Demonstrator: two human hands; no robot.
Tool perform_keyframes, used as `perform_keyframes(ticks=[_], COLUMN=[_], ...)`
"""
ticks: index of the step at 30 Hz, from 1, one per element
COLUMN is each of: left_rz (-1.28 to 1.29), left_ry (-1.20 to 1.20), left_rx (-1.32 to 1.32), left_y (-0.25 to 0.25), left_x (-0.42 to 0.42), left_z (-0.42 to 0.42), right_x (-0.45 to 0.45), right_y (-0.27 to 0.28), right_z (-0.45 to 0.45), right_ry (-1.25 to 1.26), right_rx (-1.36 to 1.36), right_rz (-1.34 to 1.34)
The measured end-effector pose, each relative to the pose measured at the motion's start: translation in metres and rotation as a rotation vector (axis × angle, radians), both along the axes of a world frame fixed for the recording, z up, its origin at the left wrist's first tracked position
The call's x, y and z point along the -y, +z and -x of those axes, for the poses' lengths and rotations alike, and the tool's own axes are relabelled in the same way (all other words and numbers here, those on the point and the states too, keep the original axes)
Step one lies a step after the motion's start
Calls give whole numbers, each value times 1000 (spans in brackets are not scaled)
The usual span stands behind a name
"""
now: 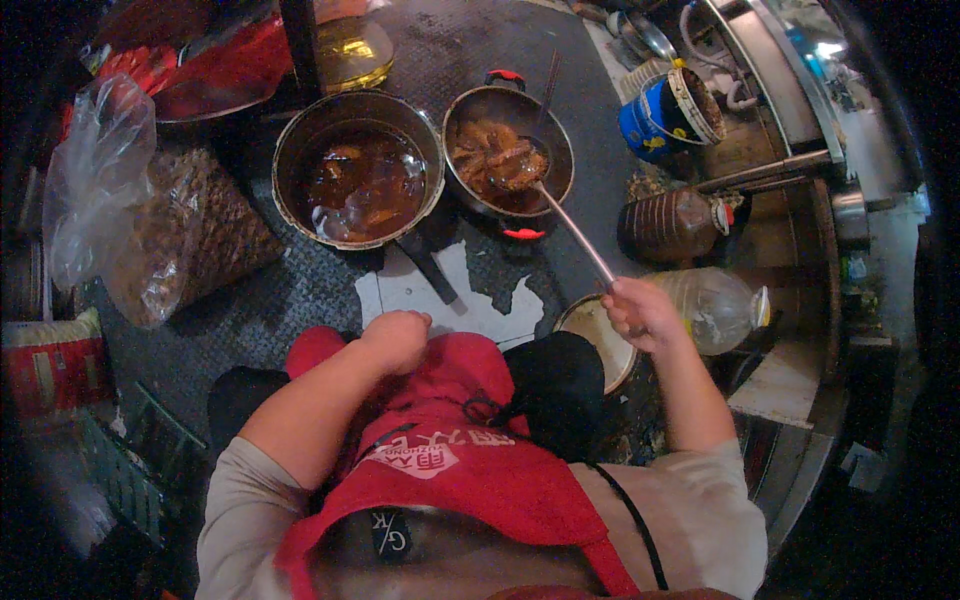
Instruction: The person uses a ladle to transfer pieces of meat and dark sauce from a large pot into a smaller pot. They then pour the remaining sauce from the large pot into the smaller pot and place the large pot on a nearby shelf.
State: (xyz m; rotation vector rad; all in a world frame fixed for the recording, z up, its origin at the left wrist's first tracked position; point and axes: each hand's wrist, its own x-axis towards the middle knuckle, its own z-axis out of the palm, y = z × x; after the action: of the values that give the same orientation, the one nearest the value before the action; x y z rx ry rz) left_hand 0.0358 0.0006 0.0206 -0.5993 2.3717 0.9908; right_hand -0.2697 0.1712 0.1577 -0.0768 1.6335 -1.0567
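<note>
My right hand grips the handle of a long metal ladle. The ladle's bowl lies among brown food pieces inside a round pot with red-trimmed handles. A pair of dark chopsticks leans in that pot at its far side. Left of it, almost touching, stands a larger long-handled pot of dark brown liquid with pieces in it. My left hand rests, fingers curled, near my knee over the red apron; whether it holds anything is hidden.
A clear plastic bag of small brown bits lies at left. Upper left are a basin with red packets and a bowl of yellow oil. A blue bucket, a jug of brown liquid and a clear jug line the right.
</note>
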Motion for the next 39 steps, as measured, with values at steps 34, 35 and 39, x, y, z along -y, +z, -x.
perform_keyframes(ticks=[34,35,39], left_rz=[-18,-25,-38], left_ry=[-5,27,56], left_rx=[-63,-65,-86], left_y=[-5,-10,-21], left_x=[4,2,1], left_z=[-5,-5,-6], right_x=[17,21,61], right_y=[3,1,13], right_z=[-28,-32,-70], right_ry=[-194,-125,214], right_rx=[94,130,-38], right_rz=[153,168,73])
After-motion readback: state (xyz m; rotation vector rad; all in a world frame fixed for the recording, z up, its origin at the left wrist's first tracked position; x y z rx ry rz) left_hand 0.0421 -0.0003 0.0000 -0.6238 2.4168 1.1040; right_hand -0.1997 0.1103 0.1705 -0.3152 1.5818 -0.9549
